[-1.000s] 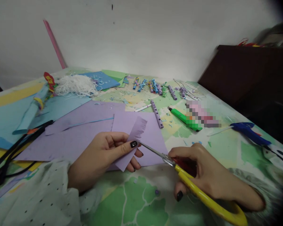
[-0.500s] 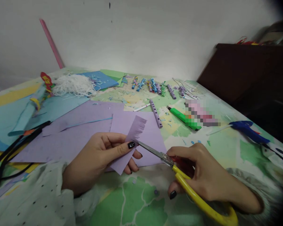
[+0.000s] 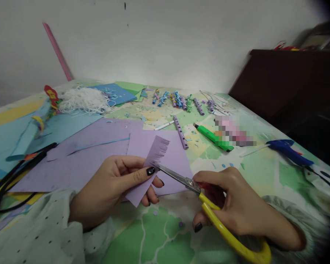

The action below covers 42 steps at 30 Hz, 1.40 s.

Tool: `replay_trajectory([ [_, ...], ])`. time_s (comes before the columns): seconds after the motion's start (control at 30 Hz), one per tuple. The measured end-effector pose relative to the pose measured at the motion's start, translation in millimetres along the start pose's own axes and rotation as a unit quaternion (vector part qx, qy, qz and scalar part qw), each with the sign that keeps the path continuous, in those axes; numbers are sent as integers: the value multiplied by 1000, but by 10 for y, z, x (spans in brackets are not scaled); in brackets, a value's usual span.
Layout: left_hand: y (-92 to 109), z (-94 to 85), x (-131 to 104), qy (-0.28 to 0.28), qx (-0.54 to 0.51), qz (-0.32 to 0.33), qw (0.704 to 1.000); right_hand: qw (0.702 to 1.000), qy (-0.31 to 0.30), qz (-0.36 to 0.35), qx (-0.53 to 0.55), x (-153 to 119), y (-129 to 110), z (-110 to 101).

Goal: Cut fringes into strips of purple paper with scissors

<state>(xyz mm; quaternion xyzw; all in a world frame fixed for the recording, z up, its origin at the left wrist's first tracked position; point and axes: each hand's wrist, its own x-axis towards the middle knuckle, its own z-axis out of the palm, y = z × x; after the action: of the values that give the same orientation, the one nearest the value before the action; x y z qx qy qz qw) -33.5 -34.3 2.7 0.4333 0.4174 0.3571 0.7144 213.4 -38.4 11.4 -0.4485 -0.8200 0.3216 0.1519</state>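
Note:
Between the thumb and fingers of my left hand [image 3: 126, 179] is a narrow purple paper strip [image 3: 157, 148], held tilted. Its upper part is cut into a fringe along the right edge; the lower part is uncut. My right hand [image 3: 231, 201] grips scissors [image 3: 178, 176] with yellow handles. The blades point left, and their tips meet the strip's edge just beside my left thumb. Whether the blades are fully closed is hard to see. Under the strip lies a purple paper sheet [image 3: 178, 157] on the table.
A purple punched paper tube [image 3: 180, 132] and a green utility knife [image 3: 213, 137] lie beyond my hands. Several small decorated rolls [image 3: 177, 99] line the back near white string [image 3: 84, 101]. At right rests a blue glue gun [image 3: 290, 151]; black cables [image 3: 19, 172] lie at left.
Both hands, the strip and the scissors appear slightly further left, along with the whole scene. The blade tips remain at the strip's edge near my left thumb.

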Motion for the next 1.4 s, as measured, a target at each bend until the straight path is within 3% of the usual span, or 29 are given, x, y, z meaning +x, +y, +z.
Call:
replay_trajectory([
  [0.57, 39, 40, -26, 29, -53, 19, 998, 999, -18, 18, 24, -14, 15, 12],
  [1.4, 32, 35, -27, 47, -21, 19, 998, 999, -22, 16, 33, -8, 21, 17],
])
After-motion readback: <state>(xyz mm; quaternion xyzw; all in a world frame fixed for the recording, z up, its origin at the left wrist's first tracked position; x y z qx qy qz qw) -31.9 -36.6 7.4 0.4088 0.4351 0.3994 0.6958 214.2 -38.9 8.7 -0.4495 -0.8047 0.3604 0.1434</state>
